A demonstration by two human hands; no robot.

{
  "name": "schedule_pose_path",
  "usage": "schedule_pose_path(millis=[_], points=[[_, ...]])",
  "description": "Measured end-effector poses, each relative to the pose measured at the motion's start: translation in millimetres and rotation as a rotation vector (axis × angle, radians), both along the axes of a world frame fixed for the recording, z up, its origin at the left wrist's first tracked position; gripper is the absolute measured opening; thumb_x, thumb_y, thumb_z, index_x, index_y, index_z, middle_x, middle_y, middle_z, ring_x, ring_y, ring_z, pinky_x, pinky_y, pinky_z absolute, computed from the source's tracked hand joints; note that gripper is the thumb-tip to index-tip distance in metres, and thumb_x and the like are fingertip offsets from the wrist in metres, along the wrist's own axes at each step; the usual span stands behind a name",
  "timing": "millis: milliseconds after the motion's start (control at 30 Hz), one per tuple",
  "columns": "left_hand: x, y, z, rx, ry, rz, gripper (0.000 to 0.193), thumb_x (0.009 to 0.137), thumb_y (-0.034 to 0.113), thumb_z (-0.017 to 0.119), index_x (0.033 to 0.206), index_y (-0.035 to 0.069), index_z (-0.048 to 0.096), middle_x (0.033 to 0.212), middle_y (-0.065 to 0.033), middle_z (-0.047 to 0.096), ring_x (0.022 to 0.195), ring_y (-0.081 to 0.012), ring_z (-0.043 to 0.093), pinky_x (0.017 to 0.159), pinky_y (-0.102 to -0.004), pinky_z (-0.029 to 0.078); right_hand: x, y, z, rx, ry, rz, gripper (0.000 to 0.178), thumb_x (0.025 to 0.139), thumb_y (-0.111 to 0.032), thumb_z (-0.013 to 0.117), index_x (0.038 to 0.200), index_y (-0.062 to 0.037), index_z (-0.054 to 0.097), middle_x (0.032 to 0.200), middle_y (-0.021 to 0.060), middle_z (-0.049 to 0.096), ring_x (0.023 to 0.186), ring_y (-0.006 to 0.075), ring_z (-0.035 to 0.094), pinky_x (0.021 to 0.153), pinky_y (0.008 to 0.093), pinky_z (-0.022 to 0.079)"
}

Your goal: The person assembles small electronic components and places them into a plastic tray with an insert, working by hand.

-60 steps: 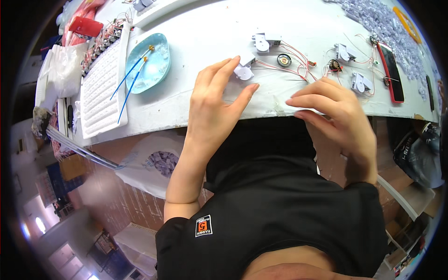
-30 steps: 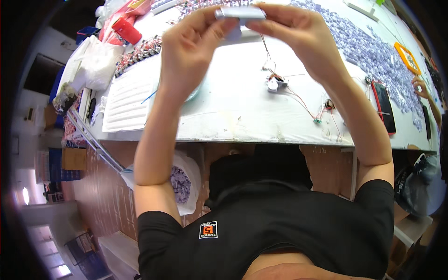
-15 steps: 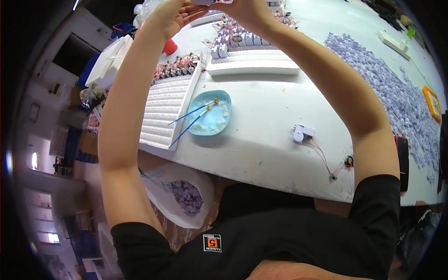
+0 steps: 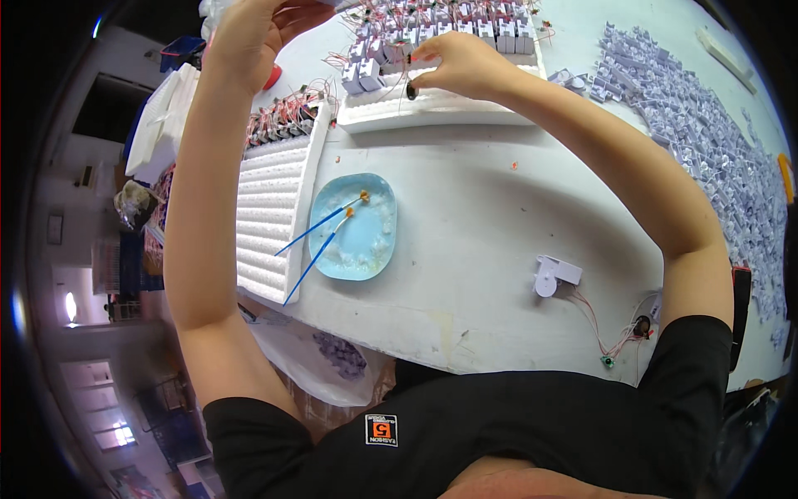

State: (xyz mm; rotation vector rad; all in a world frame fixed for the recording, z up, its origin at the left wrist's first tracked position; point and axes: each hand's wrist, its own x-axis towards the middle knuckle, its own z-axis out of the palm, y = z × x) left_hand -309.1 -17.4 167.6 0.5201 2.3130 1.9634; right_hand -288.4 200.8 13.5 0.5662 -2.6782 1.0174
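My left hand (image 4: 253,41) is at the upper left, cut off by the top edge. Its fingers curl around a pale lavender plastic part (image 4: 329,3), of which only a sliver shows. Over the front of a white foam tray (image 4: 449,115) reaches my right hand (image 4: 457,68), thumb and forefinger curved. A small black disc (image 4: 411,90) shows at its thumb tip. Rows of pale plastic housings (image 4: 362,76) with thin red and white wires stand in that tray. On the table lies one housing (image 4: 555,274), wired to a round black part (image 4: 642,326) and a small green board (image 4: 608,362).
A blue dish (image 4: 353,270) of white paste holds two blue-handled brushes (image 4: 312,229). Left of it lies a ridged foam tray (image 4: 270,216) with wired parts at its far end. Loose pale parts (image 4: 690,141) heap at the right. A plastic bag (image 4: 291,353) hangs below the table edge.
My hands have come apart: the right has moved down to the far foam tray, while the left has shifted left with the pale part. The whole view has shifted slightly.
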Motion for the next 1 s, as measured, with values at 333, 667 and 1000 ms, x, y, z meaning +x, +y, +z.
schedule_pose_path(millis=[333, 667, 1000], points=[[0.2, 7.3, -7.4, 0.032, 0.134, -0.024, 0.04, 0.093, 0.01, 0.064, 0.131, -0.003, 0.058, 0.101, -0.0122, 0.072, 0.085, -0.0181, 0.069, 0.082, -0.0327, 0.058, -18.7, -14.6, -24.5, -0.11, -0.115, -0.034, 0.054, 0.078, -0.035, 0.084, 0.122, -0.0039, 0.074, 0.116, 0.017, 0.074, 0.107, 0.0262, 0.071, 0.093, 0.0347, 0.053], [-4.1, -18.7, -30.2, 0.024, 0.167, 0.086, 0.031, 0.095, 0.012, 0.068, 0.122, -0.003, 0.068, 0.096, -0.0095, 0.073, 0.08, -0.0142, 0.07, 0.078, -0.0279, 0.06, -52.2, -47.5, -21.5, 0.073, 0.214, -0.018, 0.023, 0.087, -0.009, 0.069, 0.107, -0.0008, 0.063, 0.107, 0.0239, 0.068, 0.098, 0.04, 0.067, 0.081, 0.0437, 0.055], [5.1, -48.3, -57.1, -0.012, 0.14, 0.158, 0.031, 0.096, 0.011, 0.069, 0.123, -0.004, 0.064, 0.097, -0.0126, 0.074, 0.084, -0.0174, 0.073, 0.077, -0.0313, 0.062, -62.8, -46.9, -41.5, 0.128, 0.43, 0.023, 0.021, 0.087, -0.011, 0.069, 0.105, -0.0017, 0.067, 0.102, 0.021, 0.064, 0.091, 0.0411, 0.067, 0.078, 0.0449, 0.055]])
